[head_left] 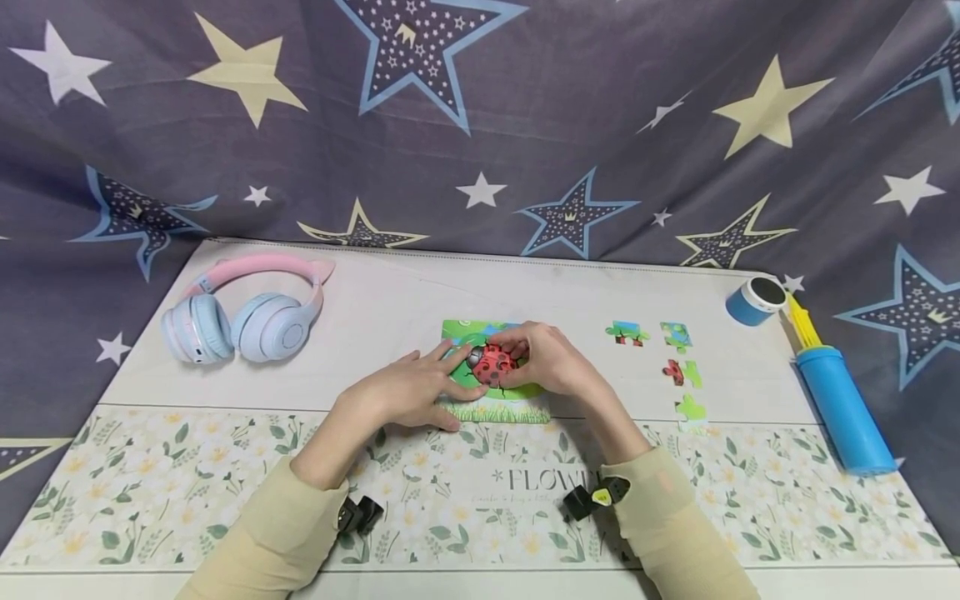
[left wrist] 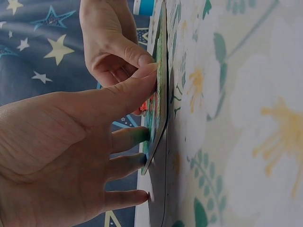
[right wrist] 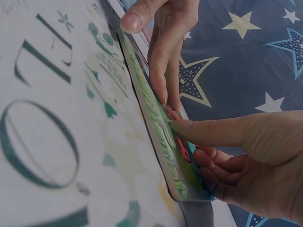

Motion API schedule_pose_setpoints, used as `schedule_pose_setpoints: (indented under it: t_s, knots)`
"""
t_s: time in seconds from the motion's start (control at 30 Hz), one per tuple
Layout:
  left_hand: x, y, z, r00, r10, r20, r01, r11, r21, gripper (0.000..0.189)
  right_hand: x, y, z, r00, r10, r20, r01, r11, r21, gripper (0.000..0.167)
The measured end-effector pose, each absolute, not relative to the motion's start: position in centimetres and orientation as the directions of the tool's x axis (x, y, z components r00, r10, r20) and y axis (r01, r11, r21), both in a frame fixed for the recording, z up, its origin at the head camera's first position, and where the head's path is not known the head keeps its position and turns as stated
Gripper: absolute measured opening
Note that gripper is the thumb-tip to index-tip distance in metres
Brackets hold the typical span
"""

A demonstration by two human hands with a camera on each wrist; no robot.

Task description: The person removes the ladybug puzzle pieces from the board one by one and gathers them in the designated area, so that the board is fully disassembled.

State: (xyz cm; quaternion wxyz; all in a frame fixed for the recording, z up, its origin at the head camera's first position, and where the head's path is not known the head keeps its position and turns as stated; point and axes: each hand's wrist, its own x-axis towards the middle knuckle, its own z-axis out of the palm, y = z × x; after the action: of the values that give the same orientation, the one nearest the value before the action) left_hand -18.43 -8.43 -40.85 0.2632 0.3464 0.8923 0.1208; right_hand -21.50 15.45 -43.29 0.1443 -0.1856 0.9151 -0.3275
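Observation:
A green puzzle board [head_left: 502,412] with a red, black-spotted ladybug [head_left: 491,365] lies flat on the table in the head view. From the left, my left hand [head_left: 405,390] rests on it with spread, straight fingers; its thumb [left wrist: 142,78] lies along the near edge in the left wrist view. My right hand [head_left: 553,360] reaches in from the right, its thumb and curled fingers pinching a red ladybug puzzle piece [right wrist: 182,150] at the board's surface. Part of the board is hidden beneath both hands.
Several loose puzzle pieces [head_left: 691,408] lie right of the board. Pink and blue headphones [head_left: 270,327] sit at the back left. A blue jar-like cylinder [head_left: 750,307] and a blue hand pump [head_left: 846,412] are at the right. A starry curtain [head_left: 450,150] hangs behind the table.

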Motion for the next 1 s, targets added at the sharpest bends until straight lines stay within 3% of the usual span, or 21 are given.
schedule_pose_setpoints:
  t_s: [1.0]
  knots:
    - [-18.48,-8.4,-40.67,-0.615,0.678,-0.402,0.543,0.735,0.407,0.058,-21.47,16.07,-43.34,-0.864,-0.492,-0.104,-0.31,0.685,-0.659,0.061]
